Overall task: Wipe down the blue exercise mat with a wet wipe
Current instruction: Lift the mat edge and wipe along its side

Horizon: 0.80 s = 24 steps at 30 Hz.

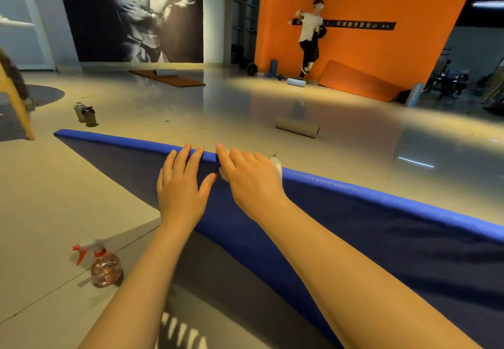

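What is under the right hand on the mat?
A white wet wipe shows at both sides of the right hand, which presses it against the blue mat near the rolled edge. The palm covers the middle of the wipe.

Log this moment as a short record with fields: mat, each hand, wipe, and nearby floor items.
mat: blue mat on the floor, far edge curled into a roll
left hand: left hand flat on the roll, fingers straight
right hand: right hand presses the wipe to the roll
wipe: white wipe shows at the hand's edges
floor items: spray bottle near left; cardboard tube beyond the mat
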Each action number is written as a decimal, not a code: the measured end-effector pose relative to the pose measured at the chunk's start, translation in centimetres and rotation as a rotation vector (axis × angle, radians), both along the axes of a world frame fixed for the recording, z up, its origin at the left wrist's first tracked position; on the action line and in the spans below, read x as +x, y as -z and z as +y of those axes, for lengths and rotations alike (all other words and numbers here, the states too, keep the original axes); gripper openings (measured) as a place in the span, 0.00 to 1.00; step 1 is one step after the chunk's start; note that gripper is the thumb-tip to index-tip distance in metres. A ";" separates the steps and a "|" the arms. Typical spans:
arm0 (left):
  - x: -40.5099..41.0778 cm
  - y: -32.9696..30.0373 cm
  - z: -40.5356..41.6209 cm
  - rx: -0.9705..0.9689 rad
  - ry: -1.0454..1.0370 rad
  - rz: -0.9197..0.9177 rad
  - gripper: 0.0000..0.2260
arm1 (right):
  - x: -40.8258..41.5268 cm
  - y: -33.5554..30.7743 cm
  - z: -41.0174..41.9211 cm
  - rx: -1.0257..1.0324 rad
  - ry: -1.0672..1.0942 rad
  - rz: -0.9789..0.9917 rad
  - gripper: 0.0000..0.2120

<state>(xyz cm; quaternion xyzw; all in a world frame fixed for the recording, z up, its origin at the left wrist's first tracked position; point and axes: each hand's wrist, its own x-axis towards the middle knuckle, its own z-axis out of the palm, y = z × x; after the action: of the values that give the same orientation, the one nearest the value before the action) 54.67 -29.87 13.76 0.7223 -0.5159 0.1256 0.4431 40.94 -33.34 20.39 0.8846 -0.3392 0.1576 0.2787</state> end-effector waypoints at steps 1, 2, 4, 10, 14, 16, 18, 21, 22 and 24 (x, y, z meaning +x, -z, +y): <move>0.2 0.1 0.1 -0.012 -0.022 -0.015 0.25 | -0.7 0.1 -0.2 -0.057 0.025 0.048 0.26; 0.3 0.2 0.2 -0.027 -0.042 -0.021 0.24 | -1.5 0.3 -0.3 -0.119 0.037 0.047 0.25; 0.4 0.1 0.4 -0.044 -0.072 -0.021 0.23 | -3.4 0.7 0.2 -0.165 0.053 0.023 0.24; 0.0 0.5 1.2 -0.026 -0.119 -0.057 0.23 | -14.3 2.2 2.9 -0.216 0.082 -0.120 0.36; -3.6 1.0 1.4 -0.113 -0.047 -0.093 0.21 | -17.1 2.5 2.7 -0.255 0.065 -0.161 0.29; -7.6 1.0 1.2 -0.190 0.148 -0.245 0.21 | -15.4 2.5 2.7 -0.214 -0.023 -0.161 0.28; -10.3 1.0 0.9 -0.207 0.257 -0.360 0.20 | -13.7 2.6 2.6 -0.146 -0.082 -0.151 0.24; -10.0 0.7 0.4 -0.241 0.253 -0.373 0.19 | -14.6 1.8 2.8 -0.126 -0.050 -0.160 0.23; -9.5 0.7 0.3 -0.249 0.250 -0.389 0.18 | -15.8 1.9 2.8 -0.121 -0.046 -0.146 0.22; -8.7 0.8 0.3 -0.261 0.248 -0.409 0.18 | -18.9 2.3 3.7 -0.104 -0.045 -0.101 0.26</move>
<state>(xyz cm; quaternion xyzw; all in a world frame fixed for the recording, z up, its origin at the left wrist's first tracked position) 46.00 -29.52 12.95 0.5500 -0.6585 0.2792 0.4312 22.06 -29.61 18.10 0.8671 -0.3243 0.2258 0.3033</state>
